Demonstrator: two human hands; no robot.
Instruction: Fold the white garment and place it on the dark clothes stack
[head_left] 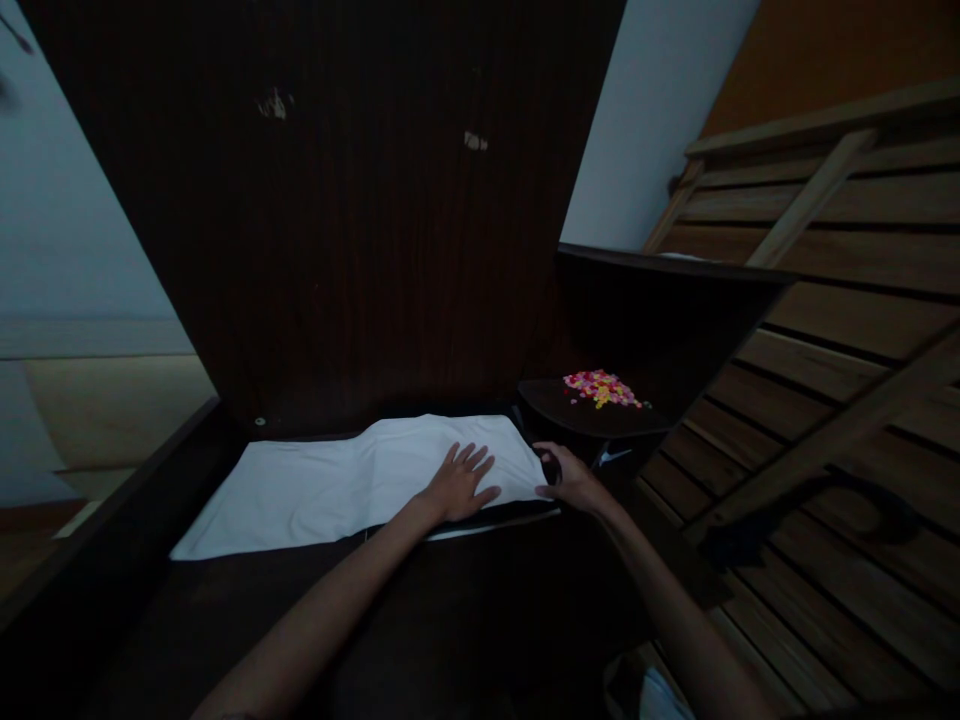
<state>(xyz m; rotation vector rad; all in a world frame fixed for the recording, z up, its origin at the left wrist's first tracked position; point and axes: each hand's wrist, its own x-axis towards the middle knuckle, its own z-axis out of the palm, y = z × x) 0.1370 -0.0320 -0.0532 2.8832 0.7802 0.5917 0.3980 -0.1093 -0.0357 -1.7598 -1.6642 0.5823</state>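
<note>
A long white cloth (pixel 315 490) lies folded on the dark wooden surface, with its right part in layers and a dark gap along the front edge there. My left hand (pixel 459 488) rests flat on that layered part, fingers spread. At the cloth's right end is my right hand (pixel 568 480), curved like a C, with thumb and forefinger apart and touching the edge. Whether its other fingers reach under the cloth is hidden.
A tall dark wooden panel (pixel 360 220) rises behind the cloth. On a rounded corner shelf (pixel 547 402) to the right lies a heap of small pink, red and yellow pieces (pixel 602 387). Slatted wooden boards (pixel 825 340) stand at the far right, and a dark raised edge (pixel 120 500) runs along the left.
</note>
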